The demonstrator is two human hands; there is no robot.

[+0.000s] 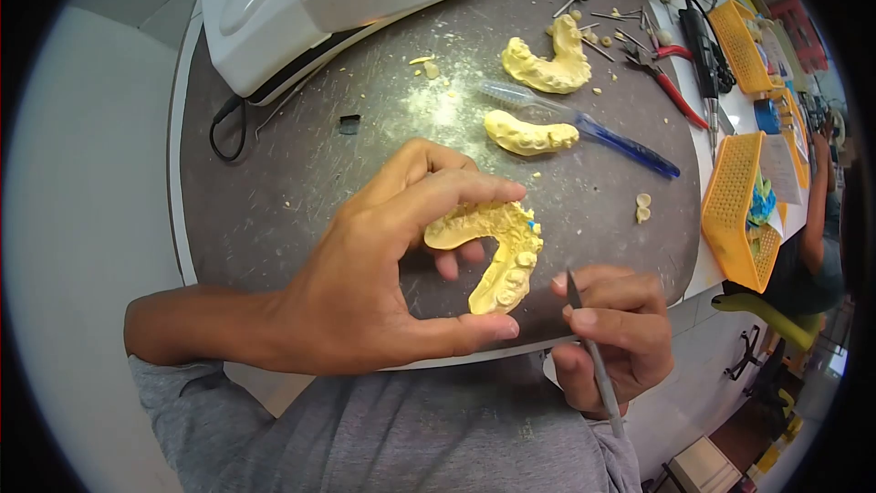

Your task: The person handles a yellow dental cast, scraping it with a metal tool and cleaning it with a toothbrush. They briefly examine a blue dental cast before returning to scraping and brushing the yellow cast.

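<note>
My left hand (365,256) grips a yellow horseshoe-shaped dental cast (511,260) between thumb and fingers, just above the bench. The cast shows a row of teeth and a small blue mark near its front. To its right, my right hand (625,333) pinches a thin grey metal carving knife (598,370), its dark pointed blade tilted up, apart from the cast. Beyond my hands lies a short yellow cast piece (531,133) beside a blue-handled toothbrush (630,148). Farther back rests another horseshoe-shaped yellow cast (550,59).
A white machine (365,0) with a black cable stands at the back left. Pale dust and crumbs cover the dark bench (301,164). Rotary burs, red-handled pliers (675,91) and a black handpiece (703,55) lie right. Yellow baskets (730,210) line the right; a person's arm (815,210) shows beyond.
</note>
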